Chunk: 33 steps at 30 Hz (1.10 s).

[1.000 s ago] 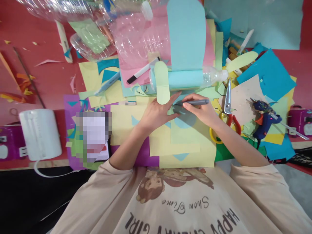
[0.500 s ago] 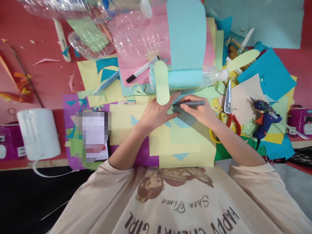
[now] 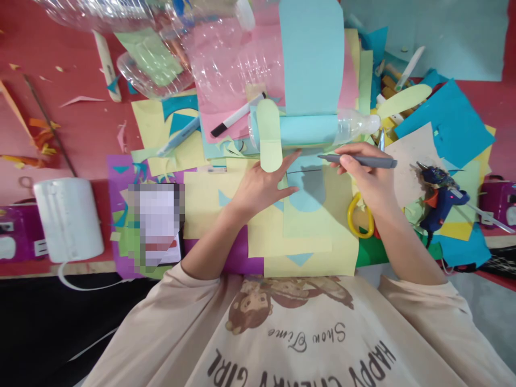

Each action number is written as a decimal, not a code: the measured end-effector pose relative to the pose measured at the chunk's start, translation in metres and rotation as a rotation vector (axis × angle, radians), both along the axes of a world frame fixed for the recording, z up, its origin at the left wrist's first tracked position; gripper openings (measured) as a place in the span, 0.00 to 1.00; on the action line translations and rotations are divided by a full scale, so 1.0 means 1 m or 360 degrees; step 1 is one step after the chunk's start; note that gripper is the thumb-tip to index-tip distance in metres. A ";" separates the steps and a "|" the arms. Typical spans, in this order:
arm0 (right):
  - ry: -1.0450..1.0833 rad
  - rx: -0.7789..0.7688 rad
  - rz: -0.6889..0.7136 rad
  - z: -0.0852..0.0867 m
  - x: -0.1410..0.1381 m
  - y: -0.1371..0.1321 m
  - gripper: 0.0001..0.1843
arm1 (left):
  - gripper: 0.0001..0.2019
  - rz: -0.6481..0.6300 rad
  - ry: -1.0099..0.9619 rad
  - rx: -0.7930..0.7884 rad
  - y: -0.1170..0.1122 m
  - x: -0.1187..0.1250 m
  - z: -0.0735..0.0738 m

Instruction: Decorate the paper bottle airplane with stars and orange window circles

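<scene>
My right hand (image 3: 365, 174) is closed around a grey marker pen (image 3: 377, 160), its tip just above the upper right part of a light blue paper piece (image 3: 306, 198) with a rounded lower end. A dark straight line crosses this piece. My left hand (image 3: 262, 188) lies flat with fingers spread, its index finger and thumb at the piece's left side. Just beyond the hands lies a clear plastic bottle (image 3: 355, 123) wrapped in light blue paper, with a pale green rounded strip (image 3: 269, 134) across its base end, partly over my left hand. Another green strip (image 3: 407, 101) is at the cap end.
Yellow-handled scissors (image 3: 350, 217) lie partly under my right forearm. A blue glue gun (image 3: 437, 207) rests at the right. A white-and-black marker (image 3: 237, 114) and crumpled clear plastic (image 3: 237, 59) lie beyond. At the left are a phone (image 3: 175, 255) and a white case (image 3: 68, 220).
My right hand has moved right and slightly away from me with the marker pen, uncovering the dark line on the light blue paper. It now covers most of the scissors. My left hand stays put.
</scene>
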State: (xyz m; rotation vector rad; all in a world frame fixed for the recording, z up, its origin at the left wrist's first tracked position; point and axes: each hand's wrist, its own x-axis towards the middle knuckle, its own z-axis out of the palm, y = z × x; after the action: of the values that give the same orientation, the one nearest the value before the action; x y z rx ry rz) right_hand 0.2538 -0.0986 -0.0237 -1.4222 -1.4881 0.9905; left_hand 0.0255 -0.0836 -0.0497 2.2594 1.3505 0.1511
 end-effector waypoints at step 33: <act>-0.0091 -0.0197 -0.0031 -0.018 0.014 -0.016 0.04 | 0.36 -0.0009 0.0000 -0.0112 0.003 -0.002 0.003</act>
State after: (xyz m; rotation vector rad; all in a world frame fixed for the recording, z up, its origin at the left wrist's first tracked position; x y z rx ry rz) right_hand 0.2683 -0.1143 -0.0413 -1.5617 -1.4729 1.0533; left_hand 0.0237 -0.0811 -0.0466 2.2046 1.3282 0.1001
